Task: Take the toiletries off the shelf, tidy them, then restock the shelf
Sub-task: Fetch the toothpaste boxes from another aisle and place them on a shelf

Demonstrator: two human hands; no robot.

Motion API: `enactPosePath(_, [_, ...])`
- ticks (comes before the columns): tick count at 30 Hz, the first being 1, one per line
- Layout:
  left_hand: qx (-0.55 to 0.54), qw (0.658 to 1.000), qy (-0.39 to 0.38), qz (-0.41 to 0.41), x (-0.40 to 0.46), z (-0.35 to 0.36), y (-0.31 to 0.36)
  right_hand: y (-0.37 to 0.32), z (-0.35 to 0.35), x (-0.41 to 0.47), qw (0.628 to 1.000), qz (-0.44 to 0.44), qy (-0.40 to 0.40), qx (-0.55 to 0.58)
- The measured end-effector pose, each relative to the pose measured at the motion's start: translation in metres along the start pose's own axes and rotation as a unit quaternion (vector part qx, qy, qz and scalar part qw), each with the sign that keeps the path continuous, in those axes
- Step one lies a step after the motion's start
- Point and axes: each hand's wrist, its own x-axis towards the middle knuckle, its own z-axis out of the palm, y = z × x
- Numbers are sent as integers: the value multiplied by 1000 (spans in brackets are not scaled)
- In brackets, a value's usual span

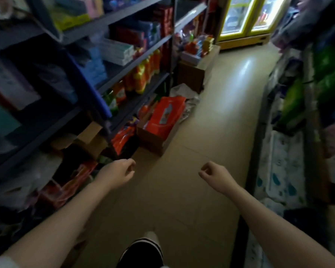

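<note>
Both forearms are reaching to 12 o'clock, left grip [118, 172] and right grip [214, 174] loosely curled, holding nothing; boxes [155, 140] at 11 o'clock are risking a trip.

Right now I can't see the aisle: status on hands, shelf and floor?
Left hand and right hand loosely curled, holding nothing. Shelf still stocked, untouched. Open cardboard box of orange packs on the floor ahead-left.

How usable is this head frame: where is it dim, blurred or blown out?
Head view: the shelving at left is dim and motion-smeared, labels unreadable; the lit fridge doors are blown out and cast glare on the floor; the right-hand stock is blurred; the edges bow from the wide lens; both hands are fairly sharp.
</note>
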Motion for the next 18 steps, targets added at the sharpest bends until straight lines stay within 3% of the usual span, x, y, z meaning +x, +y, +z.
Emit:
enactPosePath(4, [-115, 992, -5, -50, 90, -2, 8, -7, -42, 58, 990, 5, 22, 141])
enactPosePath(7, [-150, 988, 4, -38, 170, -5, 15, -19, -74, 117, 977, 2, 35, 212])
enactPosePath(14, [-179, 984, -26, 8, 364, -51, 63, -8, -161, 265, 973, 60, 35, 218])
enactPosePath(18, [-199, 978, 16, 67, 468, -89, 116, 34, -207, 344, 968, 122, 54, 212])
